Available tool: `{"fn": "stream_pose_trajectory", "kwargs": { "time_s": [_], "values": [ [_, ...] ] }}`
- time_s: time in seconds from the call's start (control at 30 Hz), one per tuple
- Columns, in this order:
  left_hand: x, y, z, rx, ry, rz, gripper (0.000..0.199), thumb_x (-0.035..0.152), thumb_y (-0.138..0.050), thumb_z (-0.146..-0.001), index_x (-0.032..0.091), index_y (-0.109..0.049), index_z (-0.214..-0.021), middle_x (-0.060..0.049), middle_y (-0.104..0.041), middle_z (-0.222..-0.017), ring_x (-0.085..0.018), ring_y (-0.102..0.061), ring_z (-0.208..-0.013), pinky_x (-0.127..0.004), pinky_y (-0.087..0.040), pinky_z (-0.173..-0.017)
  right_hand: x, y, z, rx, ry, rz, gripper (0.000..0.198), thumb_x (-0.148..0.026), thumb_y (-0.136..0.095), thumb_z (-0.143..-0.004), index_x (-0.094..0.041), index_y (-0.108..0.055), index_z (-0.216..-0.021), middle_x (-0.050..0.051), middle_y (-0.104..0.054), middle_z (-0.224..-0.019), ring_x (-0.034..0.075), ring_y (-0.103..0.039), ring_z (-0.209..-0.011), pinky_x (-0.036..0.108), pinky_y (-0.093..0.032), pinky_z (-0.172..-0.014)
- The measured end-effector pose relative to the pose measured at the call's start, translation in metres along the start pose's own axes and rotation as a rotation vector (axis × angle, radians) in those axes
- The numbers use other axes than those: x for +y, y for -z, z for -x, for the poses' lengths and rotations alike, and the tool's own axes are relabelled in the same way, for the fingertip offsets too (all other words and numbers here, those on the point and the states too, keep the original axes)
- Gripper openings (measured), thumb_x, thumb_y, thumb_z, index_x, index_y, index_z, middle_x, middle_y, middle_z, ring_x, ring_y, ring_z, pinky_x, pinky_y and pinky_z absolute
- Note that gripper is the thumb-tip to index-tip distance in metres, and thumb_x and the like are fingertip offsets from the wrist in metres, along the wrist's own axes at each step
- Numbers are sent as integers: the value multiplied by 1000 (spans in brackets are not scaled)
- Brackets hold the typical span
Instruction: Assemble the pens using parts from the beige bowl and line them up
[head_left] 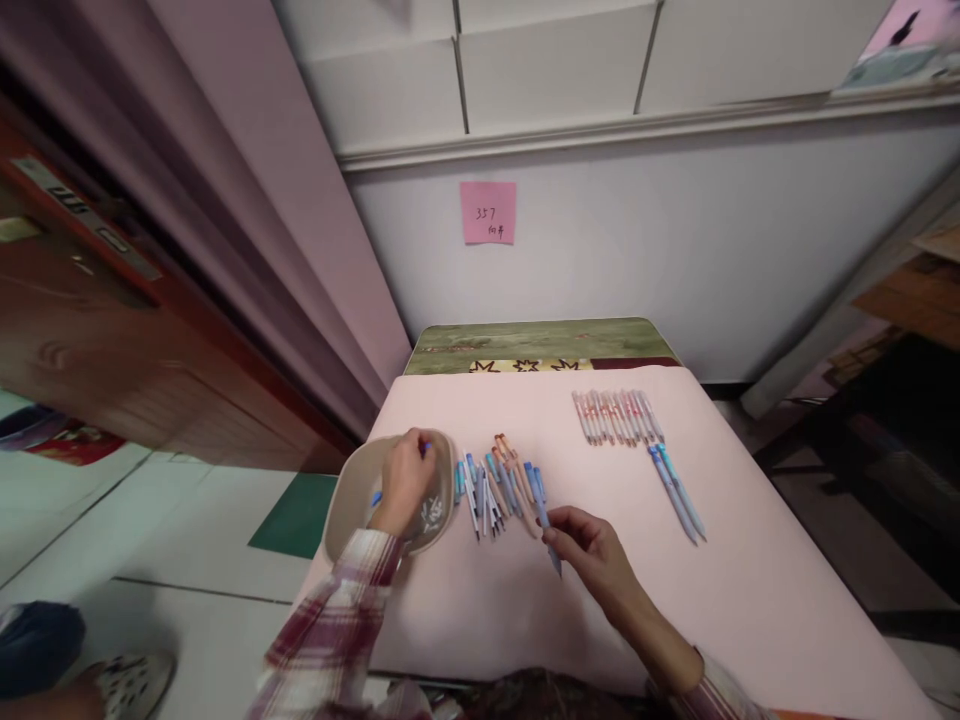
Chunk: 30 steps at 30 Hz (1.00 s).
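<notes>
My left hand is over the beige bin, its fingers closed on a small dark blue piece. Inside the bin lie small white pieces and another blue piece. A light blue pen barrel is pinched between the thumb and fingers of my right hand, its tip pointing down. Just left of that hand, a loose pile holds thin white refills, orange-topped barrels and blue-topped parts.
At the right of the pink-covered table lies a row of several clear-barrelled pens. Two blue pens lie below it. A pink note is stuck to the wall behind. A red-brown door stands at the left.
</notes>
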<state>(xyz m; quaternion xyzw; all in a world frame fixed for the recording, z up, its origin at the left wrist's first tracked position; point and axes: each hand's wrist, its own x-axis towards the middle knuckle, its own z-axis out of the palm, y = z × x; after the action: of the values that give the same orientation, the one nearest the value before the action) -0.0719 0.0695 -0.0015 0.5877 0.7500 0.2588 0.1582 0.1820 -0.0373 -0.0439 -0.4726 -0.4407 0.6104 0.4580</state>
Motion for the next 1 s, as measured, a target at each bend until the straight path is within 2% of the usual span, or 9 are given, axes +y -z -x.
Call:
{"fn": "stream_pose_trajectory", "kwargs": {
  "time_s": [0.03, 0.07, 0.13, 0.2, 0.27, 0.37, 0.57, 0.9, 1.0],
  "values": [
    [11, 0, 7, 2, 7, 213, 20, 22, -61, -75, 16, -64, -93, -5, -67, -77, -18, -63, -73, -29, -46, -71, 0, 0, 1, 5, 28, 34, 29, -43, -70, -76, -15, -69, -84, 3, -64, -74, 15, -53, -66, 26, -41, -61],
    [23, -1, 17, -18, 44, 513, 27, 26, -64, -74, 16, -64, -99, -4, -67, -78, -18, -64, -71, -30, -48, -71, 0, 0, 3, 10, 58, 76, 28, -42, -68, -77, -15, -69, -86, 4, -64, -75, 15, -53, -67, 26, -42, -62],
    [49, -7, 37, -195, 131, 1001, 36, 34, -70, -72, 14, -64, -101, -6, -69, -82, -18, -67, -73, -33, -51, -74, -3, 0, 7, 24, 129, 171, 25, -39, -64, -81, -16, -69, -89, 3, -64, -75, 15, -53, -67, 26, -42, -63],
    [72, -16, 56, -335, 241, 1278, 35, 32, -76, -68, 12, -66, -95, -8, -71, -83, -19, -68, -76, -33, -53, -77, -5, 0, 12, 50, 201, 261, 21, -35, -61, -83, -17, -69, -89, 2, -62, -73, 15, -51, -66, 26, -42, -63],
    [88, -25, 68, -395, 331, 1424, 33, 27, -80, -65, 11, -67, -91, -8, -71, -82, -18, -69, -77, -32, -54, -79, -8, 2, 16, 82, 237, 323, 18, -32, -60, -83, -17, -69, -88, 1, -60, -70, 14, -50, -64, 25, -42, -62],
    [99, -34, 74, -407, 376, 1506, 31, 21, -82, -63, 10, -69, -89, -7, -72, -79, -17, -69, -74, -32, -55, -80, -10, 7, 20, 123, 220, 367, 16, -30, -59, -82, -17, -68, -85, 0, -57, -66, 13, -48, -61, 23, -39, -57],
    [104, -38, 71, -392, 401, 1541, 30, 20, -82, -62, 10, -69, -88, -7, -73, -77, -18, -70, -72, -31, -56, -76, -12, 15, 23, 154, 208, 344, 19, -33, -58, -83, -17, -68, -84, 0, -57, -65, 13, -47, -59, 23, -39, -55],
    [109, -43, 78, -371, 346, 1483, 31, 22, -82, -62, 11, -69, -88, -6, -72, -77, -17, -70, -72, -31, -55, -76, -15, 19, 22, 163, 161, 335, 19, -34, -60, -80, -17, -68, -81, 1, -59, -64, 13, -48, -57, 22, -38, -51],
    [108, -49, 80, -347, 300, 1455, 31, 23, -82, -62, 11, -67, -86, -4, -71, -77, -17, -69, -71, -30, -55, -73, -14, 19, 22, 203, 162, 338, 21, -36, -62, -80, -17, -68, -88, 0, -61, -66, 13, -51, -57, 22, -40, -52]
  ]
}}
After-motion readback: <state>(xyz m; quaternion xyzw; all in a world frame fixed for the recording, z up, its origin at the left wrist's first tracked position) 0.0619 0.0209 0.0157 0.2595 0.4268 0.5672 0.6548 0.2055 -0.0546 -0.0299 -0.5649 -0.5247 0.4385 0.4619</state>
